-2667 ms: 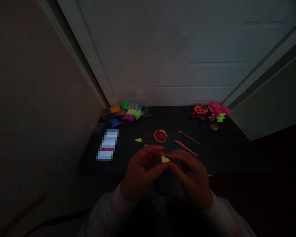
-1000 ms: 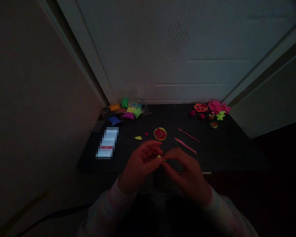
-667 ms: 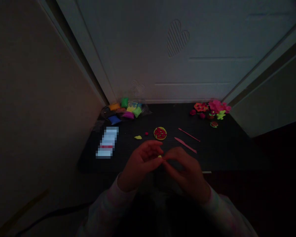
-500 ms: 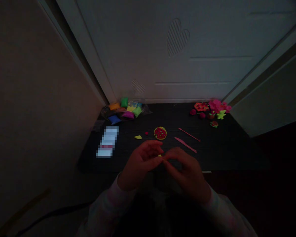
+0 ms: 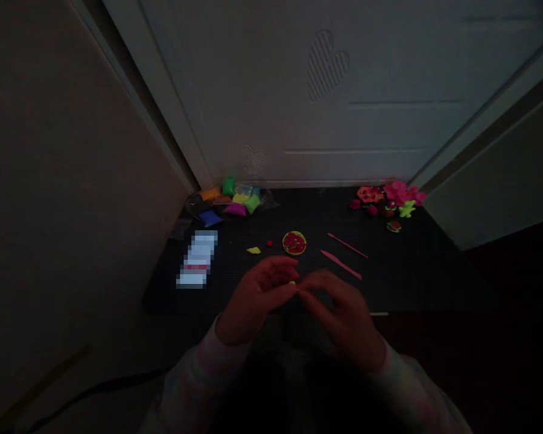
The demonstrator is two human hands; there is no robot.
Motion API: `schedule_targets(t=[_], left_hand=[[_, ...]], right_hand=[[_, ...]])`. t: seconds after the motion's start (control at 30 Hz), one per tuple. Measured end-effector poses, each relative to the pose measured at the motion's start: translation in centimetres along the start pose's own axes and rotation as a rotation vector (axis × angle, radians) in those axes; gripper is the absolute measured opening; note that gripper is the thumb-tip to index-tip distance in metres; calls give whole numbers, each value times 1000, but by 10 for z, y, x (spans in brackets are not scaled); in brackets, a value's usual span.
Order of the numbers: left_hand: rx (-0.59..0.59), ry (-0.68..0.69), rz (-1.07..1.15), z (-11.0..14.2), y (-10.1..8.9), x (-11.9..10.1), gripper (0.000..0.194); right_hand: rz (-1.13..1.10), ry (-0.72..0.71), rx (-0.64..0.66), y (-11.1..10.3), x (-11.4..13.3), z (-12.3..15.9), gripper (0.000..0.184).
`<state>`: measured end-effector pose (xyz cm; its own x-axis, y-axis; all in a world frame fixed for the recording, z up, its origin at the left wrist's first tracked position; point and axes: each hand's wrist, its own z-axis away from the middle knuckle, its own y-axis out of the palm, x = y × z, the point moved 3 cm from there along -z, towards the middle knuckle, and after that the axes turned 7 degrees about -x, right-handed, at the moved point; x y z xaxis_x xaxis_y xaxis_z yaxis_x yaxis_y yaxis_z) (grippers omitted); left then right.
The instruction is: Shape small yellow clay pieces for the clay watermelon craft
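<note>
Above the near edge of the dark table, my left hand pinches a small piece of yellow modelling clay between thumb and fingers. My right hand meets it there, thumb and forefinger closed together at the clay; whether any clay is between them is hidden. Just beyond my hands lies a round yellow-rimmed clay disc topped with red and some green bits. A tiny red clay ball and a flat yellow clay piece lie to its left. To its right are a pink clay knife and a thin pink stick tool.
Colourful clay packets are heaped at the back left of the dark table. Finished-looking clay figures stand at the back right. A blurred-out bright rectangle lies at left. A white door rises behind the table.
My right fingertips have shifted slightly left, closer to my left thumb and the yellow clay. The things on the table have stayed in place.
</note>
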<state>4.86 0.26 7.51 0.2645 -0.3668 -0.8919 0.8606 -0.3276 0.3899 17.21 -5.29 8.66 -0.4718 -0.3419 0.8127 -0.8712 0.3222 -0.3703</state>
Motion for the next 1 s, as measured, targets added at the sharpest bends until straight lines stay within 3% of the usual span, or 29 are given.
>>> schedule_targets(t=[0.17,0.23,0.33,0.47,0.6,0.8,1.0], left_hand=[[-34,8,15,0,1,-1,24],[-38,10,40,0,-1,0,22],[-2,47,58,0,-4,4,28],[56,225,-154,2,-4,3,33],[40,375,-372,7,2,-5,24],[-55,375,-413,9,4,-11,10],[-113,235,-281,5,-1,-6,12]], right_hand=[[-199,204,-21,3,-7,3,11],[-356,385,-52,6,-12,4,8],[-777,692,-92,14,-18,7,8],[-1290,937,-56,27,-15,11,11],[-1488,1039,-17,36,-12,17,9],[-1459,1016,11,42,-11,19,10],[-916,762,-152,27,-22,17,11]])
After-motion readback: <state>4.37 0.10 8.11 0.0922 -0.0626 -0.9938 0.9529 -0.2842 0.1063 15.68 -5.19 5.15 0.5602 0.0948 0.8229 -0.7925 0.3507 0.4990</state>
